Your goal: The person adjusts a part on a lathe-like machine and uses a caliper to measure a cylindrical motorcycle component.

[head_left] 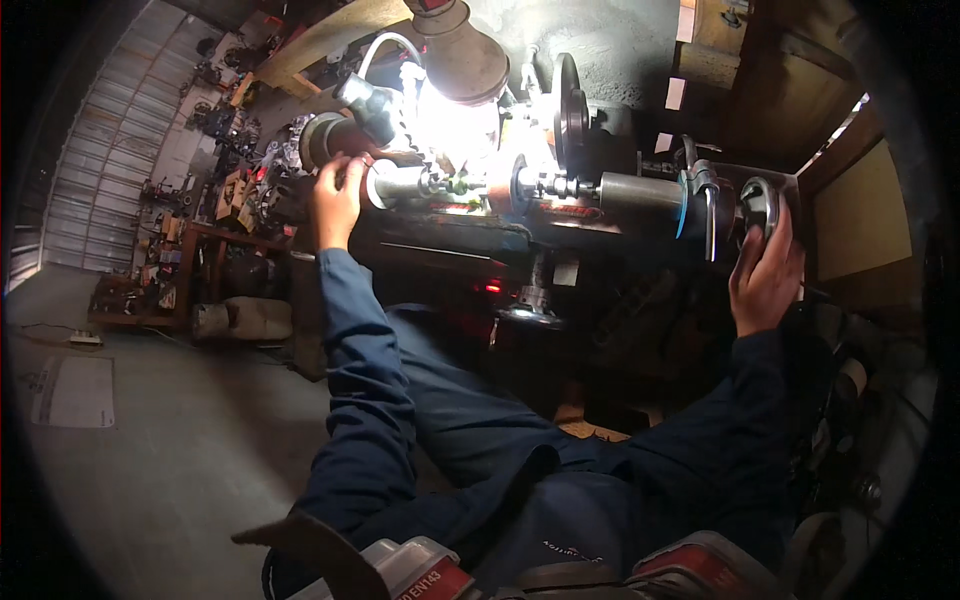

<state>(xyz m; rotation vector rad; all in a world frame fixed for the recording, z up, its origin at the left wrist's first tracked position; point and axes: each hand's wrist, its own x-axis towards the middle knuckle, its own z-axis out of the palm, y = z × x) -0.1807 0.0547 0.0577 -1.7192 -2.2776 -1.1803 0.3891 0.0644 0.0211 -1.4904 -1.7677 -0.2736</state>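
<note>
my left hand (338, 205) at silver metal cylinder (402, 187), grip unclear, right hand (766, 285) clamped on metal handwheel (757, 203), dark lathe (450, 236) right end

hands (337, 203): 2 | sleeves (365, 370): 2 | blue disc (684, 207): 1 | red-labelled canisters (692, 572): 2

Open space between a person's forearms (365, 350), crowded machine (445, 236) beyond.
From where I stand, a hand could pass above the lap (475, 395), in front of the machine, skirting the low handwheel (530, 312). Behind, the lamp (373, 110), hood (462, 62) and upright wheel (567, 115) block the way; a lever (711, 228) hangs near the right hand (768, 268).
</note>
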